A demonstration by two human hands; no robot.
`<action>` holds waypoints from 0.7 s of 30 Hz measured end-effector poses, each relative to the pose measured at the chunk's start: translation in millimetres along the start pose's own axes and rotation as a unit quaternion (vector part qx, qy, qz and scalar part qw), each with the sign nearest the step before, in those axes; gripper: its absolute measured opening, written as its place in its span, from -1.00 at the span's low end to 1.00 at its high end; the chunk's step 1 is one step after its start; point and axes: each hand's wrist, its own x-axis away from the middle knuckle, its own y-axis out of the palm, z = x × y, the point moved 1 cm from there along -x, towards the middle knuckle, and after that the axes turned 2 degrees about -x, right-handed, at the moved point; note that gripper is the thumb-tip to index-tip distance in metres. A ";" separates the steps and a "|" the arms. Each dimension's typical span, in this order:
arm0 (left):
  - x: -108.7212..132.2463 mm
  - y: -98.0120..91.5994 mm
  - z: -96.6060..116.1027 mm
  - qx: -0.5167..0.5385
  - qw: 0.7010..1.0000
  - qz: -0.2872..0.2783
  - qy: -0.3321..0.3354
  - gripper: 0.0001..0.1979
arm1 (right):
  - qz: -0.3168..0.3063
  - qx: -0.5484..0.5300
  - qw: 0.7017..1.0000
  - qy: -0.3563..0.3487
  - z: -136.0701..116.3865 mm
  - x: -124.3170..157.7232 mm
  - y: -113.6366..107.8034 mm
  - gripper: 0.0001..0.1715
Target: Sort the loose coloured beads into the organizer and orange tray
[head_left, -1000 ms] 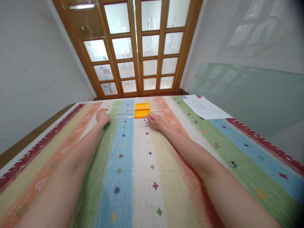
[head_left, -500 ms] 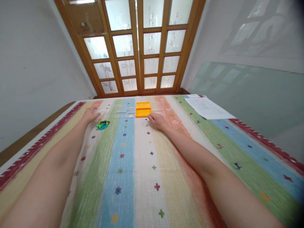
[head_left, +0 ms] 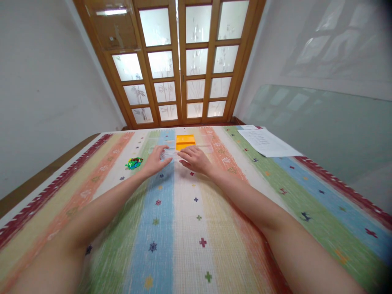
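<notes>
Near the far edge of the table lies an orange tray with two compartments. Clear plastic trays flank it, one on the left and one on the right. My left hand is over the near side of the left clear tray, its fingers apart and nothing visible in them. My right hand hovers at the near edge of the orange tray, fingers spread and pointing left, hiding part of it. A small heap of green, blue and dark pieces lies left of my left hand.
White paper sheets with writing lie at the far right of the table. A striped, patterned cloth covers the table. Behind the table stand wooden doors with glass panes.
My left hand has moved right, from beyond the heap to the left clear tray. My right hand has opened from a closed pose and shifted slightly left.
</notes>
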 end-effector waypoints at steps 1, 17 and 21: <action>0.5 10.5 7.5 0.018 1.000 -0.007 -0.005 -0.50 | -0.010 0.000 1.000 -0.005 -1.5 -0.9 1.7 -0.66; 5.2 49.3 24.5 0.090 0.991 -0.080 -0.058 -0.17 | 0.012 0.002 0.982 0.191 21.1 10.1 31.5 -0.66; 7.8 41.3 29.2 0.088 0.991 -0.097 -0.019 0.01 | 0.050 -0.018 0.975 0.215 29.4 14.0 30.4 -0.62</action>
